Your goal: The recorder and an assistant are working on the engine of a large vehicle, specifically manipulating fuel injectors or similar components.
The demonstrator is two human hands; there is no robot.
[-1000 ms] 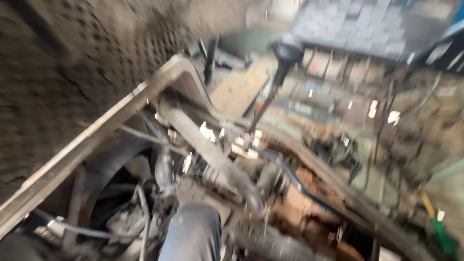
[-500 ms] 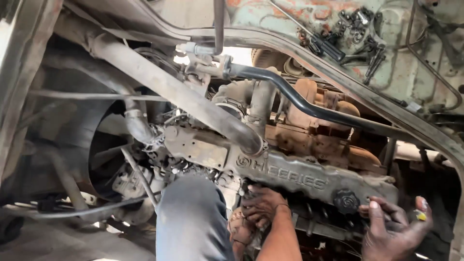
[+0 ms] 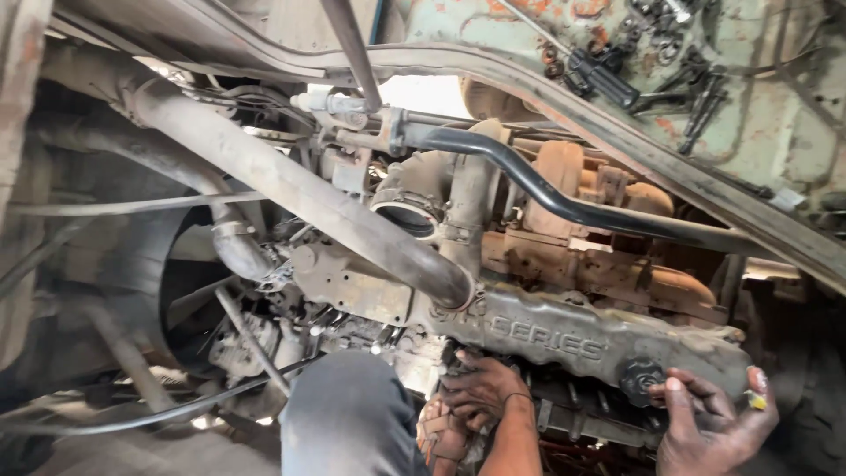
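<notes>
Underneath a tilted rusty green cab panel (image 3: 758, 132), among greasy pipes and hoses. Left hand (image 3: 480, 392), fingers curled together and pressed on dark parts just below the grimy grey cast-metal engine cover (image 3: 599, 339); whether clamped on anything, cannot tell. Right hand (image 3: 714, 423), fingers spread apart, fingertips touching the round black filler cap (image 3: 641, 377) on that cover's lower edge. Just left of the left fingers, a knee in grey cloth (image 3: 348, 414). Farther up, a thick dusty grey pipe (image 3: 300, 198) and a bent black hose (image 3: 564, 203).

Daylight from above — bright gap behind the grey metal frame rail (image 3: 529, 75). Pale green rusted panel (image 3: 758, 115) top right, dusty ground (image 3: 132, 449) bottom left.
</notes>
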